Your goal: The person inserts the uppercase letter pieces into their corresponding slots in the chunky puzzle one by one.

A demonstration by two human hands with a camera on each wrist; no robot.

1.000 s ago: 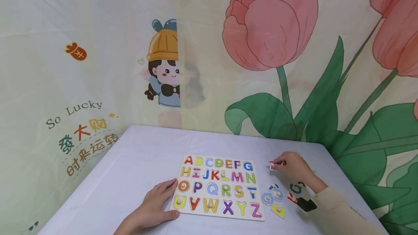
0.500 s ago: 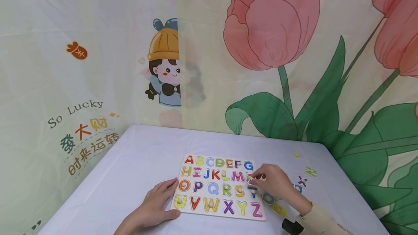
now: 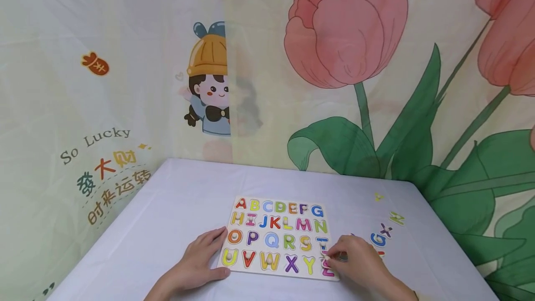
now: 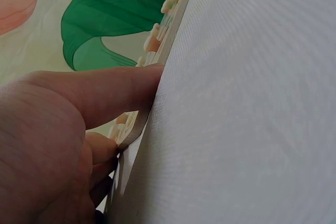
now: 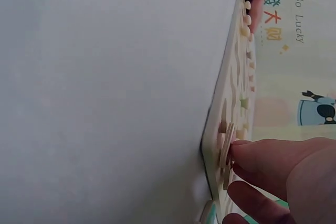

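My right hand (image 3: 360, 259) pinches the pink letter (image 5: 228, 146) at the board's (image 3: 280, 232) four o'clock corner; my left hand (image 3: 198, 257) rests, fingers relaxed, against its edge near nine o'clock. The letter should be light and stiff; I'd hold it by the sides, keeping the underside free.

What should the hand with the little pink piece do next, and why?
I'd probably have the right hand lower the small flat pink letter piece and nudge it into the pink Z-shaped space on the pale wooden alphabet board. The fingers pinch it right by that space, the colours match, and it isn't lying flush with the board yet.
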